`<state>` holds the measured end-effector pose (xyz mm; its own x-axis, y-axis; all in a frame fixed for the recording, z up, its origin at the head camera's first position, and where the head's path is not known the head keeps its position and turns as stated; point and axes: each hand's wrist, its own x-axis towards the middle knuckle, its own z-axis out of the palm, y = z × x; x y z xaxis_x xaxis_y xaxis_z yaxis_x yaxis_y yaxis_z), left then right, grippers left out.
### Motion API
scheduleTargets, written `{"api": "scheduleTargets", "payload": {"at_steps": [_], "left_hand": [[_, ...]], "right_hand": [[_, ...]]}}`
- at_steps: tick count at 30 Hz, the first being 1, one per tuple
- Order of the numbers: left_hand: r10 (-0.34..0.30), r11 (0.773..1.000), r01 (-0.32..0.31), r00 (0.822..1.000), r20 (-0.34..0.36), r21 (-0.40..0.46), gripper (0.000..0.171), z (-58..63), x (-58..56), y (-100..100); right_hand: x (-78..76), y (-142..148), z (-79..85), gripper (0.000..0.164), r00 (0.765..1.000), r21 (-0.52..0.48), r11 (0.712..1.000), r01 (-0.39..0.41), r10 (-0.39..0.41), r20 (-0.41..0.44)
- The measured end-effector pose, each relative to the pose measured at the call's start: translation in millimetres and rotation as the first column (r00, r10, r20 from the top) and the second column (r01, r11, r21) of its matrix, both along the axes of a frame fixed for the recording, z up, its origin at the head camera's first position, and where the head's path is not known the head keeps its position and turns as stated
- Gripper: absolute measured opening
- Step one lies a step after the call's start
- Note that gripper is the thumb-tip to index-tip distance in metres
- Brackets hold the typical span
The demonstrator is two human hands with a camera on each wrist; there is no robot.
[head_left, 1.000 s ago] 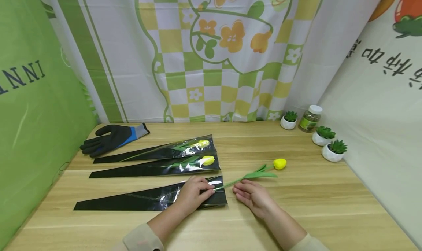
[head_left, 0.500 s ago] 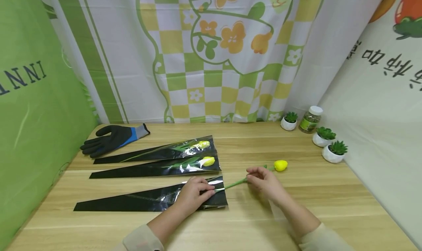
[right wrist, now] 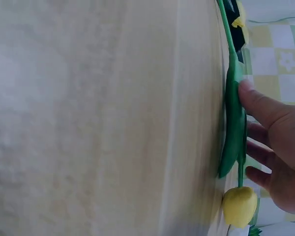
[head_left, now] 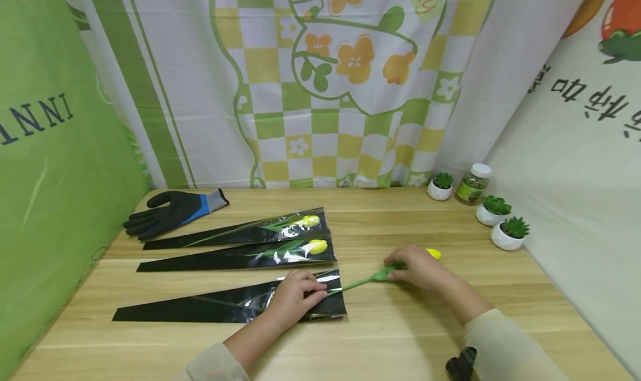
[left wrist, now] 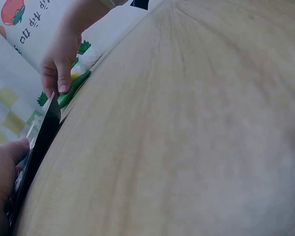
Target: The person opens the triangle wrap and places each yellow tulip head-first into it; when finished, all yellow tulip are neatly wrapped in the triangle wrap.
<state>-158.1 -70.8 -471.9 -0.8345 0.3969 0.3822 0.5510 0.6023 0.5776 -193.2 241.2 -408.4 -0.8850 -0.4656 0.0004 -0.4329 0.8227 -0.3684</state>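
My right hand [head_left: 418, 267] pinches a yellow artificial tulip [right wrist: 240, 206] by its green leaves, thumb on the near side and fingers behind. In the head view this hand hides most of the flower head. The stem runs left into the mouth of a black flower sleeve [head_left: 200, 306] with a clear front, lying flat. At that mouth my left hand [head_left: 295, 297] pinches the sleeve's film beside the stem end. Seen from the left wrist, the thumb lies at the sleeve's edge; the fingertips are partly hidden.
Behind lie two more black sleeves, each with a yellow tulip [head_left: 317, 247] inside. A black and blue work glove [head_left: 172, 211] rests at the back left. Small potted succulents [head_left: 509, 233] and a white-capped jar [head_left: 472, 185] stand at the back right of the wooden table [head_left: 400, 336].
My right hand has moved from below the stem up and right onto the tulip's leaves, and now grips them. The left hand has stayed at the sleeve mouth.
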Motion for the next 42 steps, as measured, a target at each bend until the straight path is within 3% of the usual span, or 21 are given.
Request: {"api": "scheduleTargets", "payload": {"at_steps": [4, 9, 18, 27, 42], "left_hand": [[-0.003, 1.000, 0.003, 1.000, -0.001, 0.005, 0.013, -1.3, -0.4, 0.1], [-0.003, 1.000, 0.003, 1.000, 0.002, 0.009, 0.013, -1.6, -0.2, -0.2], [-0.004, 1.000, 0.004, 1.000, 0.005, 0.018, 0.013, -2.1, 0.7, -0.3], [-0.006, 1.000, 0.006, 1.000, -0.008, 0.013, 0.013, -0.8, 0.3, -1.0], [0.010, 0.998, -0.014, 0.997, -0.080, -0.056, 0.014, 3.2, 1.2, -0.4]], "right_hand": [[1.3, 2.7, 2.8, 0.037, 0.997, 0.003, 0.999, -0.043, 0.043, 0.066], [4.2, 4.1, 4.5, 0.039, 0.995, 0.004, 0.998, -0.058, 0.057, 0.087], [11.9, 8.1, -4.6, 0.032, 0.995, 0.058, 0.994, -0.088, 0.090, -0.030], [14.1, 5.5, -13.9, 0.021, 0.969, 0.048, 0.989, -0.139, 0.145, -0.201], [23.2, -37.2, -11.6, 0.018, 0.964, 0.059, 0.981, -0.182, 0.190, -0.187]]}}
